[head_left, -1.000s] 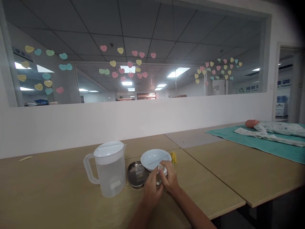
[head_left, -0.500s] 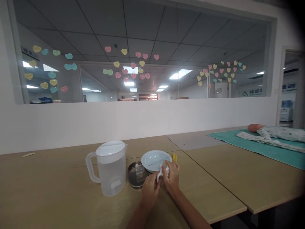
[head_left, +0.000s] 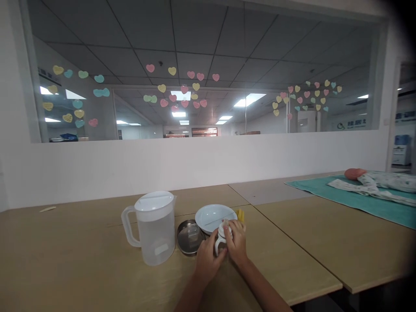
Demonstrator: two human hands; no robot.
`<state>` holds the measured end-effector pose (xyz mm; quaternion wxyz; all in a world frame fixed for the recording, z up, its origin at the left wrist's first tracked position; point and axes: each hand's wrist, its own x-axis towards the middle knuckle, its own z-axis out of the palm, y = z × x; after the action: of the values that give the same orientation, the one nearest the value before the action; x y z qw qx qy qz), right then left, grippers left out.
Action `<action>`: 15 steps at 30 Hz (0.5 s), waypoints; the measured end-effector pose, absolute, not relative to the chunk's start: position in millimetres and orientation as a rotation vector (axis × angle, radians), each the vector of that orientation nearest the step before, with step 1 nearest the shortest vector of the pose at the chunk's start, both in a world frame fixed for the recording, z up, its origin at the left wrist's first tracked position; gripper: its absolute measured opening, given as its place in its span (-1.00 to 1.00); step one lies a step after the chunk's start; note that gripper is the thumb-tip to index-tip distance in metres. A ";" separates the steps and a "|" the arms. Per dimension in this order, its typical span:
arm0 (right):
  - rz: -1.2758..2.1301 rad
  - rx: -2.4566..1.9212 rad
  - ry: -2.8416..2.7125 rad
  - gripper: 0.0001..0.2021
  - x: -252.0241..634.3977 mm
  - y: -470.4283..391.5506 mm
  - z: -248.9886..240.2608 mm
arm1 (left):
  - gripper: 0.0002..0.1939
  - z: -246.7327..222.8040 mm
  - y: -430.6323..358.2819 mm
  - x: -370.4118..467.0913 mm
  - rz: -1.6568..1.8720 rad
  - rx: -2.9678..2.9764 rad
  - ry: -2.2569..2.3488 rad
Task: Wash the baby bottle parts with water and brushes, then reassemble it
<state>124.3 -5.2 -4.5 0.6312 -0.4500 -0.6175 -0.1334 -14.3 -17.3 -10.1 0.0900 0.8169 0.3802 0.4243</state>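
Note:
Both hands are closed on a small baby bottle [head_left: 221,241] with a white ringed collar, a pale teat on top and a white curved handle. My left hand [head_left: 206,259] grips its lower left side near the handle. The fingers of my right hand [head_left: 238,242] wrap round the collar from the right. Most of the bottle's body is hidden by the fingers. Just behind the hands is a white bowl [head_left: 208,215] with a thin stick-like thing [head_left: 219,219] across it. Yellow sticks or tubes [head_left: 240,215] show beside the bowl's right rim.
A lidded translucent pitcher [head_left: 156,234] stands to the left. Between it and my hands lies a metal dish [head_left: 182,245] holding a small clear container [head_left: 194,232]. A doll [head_left: 355,174] in patterned cloth lies on a green towel [head_left: 308,186] at far right. The table's front edge [head_left: 318,292] shows.
The bottle has tipped slightly, so more of its white collar and handle shows. My right hand has shifted its fingers at the collar. The whole view has slid a little.

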 end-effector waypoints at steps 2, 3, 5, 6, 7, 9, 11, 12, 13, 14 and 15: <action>-0.261 -0.992 -1.428 -0.76 124.9 -3.6 -6.1 | -0.43 -11.0 -14.4 -14.0 1.239 2.385 1.128; -0.243 -0.977 -1.414 -0.75 125.1 -2.8 -7.1 | -0.42 -11.0 -13.5 -13.8 1.225 2.367 1.129; -0.208 -0.964 -1.382 -0.75 125.6 -2.1 -9.0 | -0.42 -9.9 -13.1 -13.1 1.220 2.344 1.116; -0.190 -0.966 -1.375 -0.75 125.9 -2.2 -9.7 | -0.42 -8.9 -13.6 -12.8 1.233 2.341 1.098; -0.175 -0.971 -1.378 -0.76 126.1 -2.7 -10.3 | -0.43 -7.9 -14.4 -12.5 1.255 2.339 1.075; -0.165 -0.980 -1.404 -0.76 126.8 -4.1 -10.7 | -0.46 -6.0 -16.1 -12.2 1.306 2.334 1.028; -0.182 -0.975 -1.414 -0.75 127.4 -5.5 -10.5 | -0.48 -4.9 -17.0 -11.9 1.338 2.326 0.986; -0.194 -0.970 -1.413 -0.76 127.8 -6.0 -10.3 | -0.49 -4.9 -16.9 -11.6 1.343 2.326 0.960; -0.202 -0.969 -1.406 -0.76 128.1 -6.4 -10.0 | -0.50 -5.1 -16.5 -11.3 1.345 2.329 0.930; -0.200 -0.971 -1.391 -0.76 128.3 -6.5 -9.8 | -0.50 -5.5 -15.8 -10.8 1.342 2.334 0.903; -0.185 -0.976 -1.368 -0.76 128.6 -6.6 -9.6 | -0.49 -6.0 -15.1 -10.3 1.339 2.336 0.885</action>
<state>128.6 -6.6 -9.6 0.6633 -0.4321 -0.6055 -0.0818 -10.3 -15.1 -6.0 0.1529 0.8145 0.3084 0.4669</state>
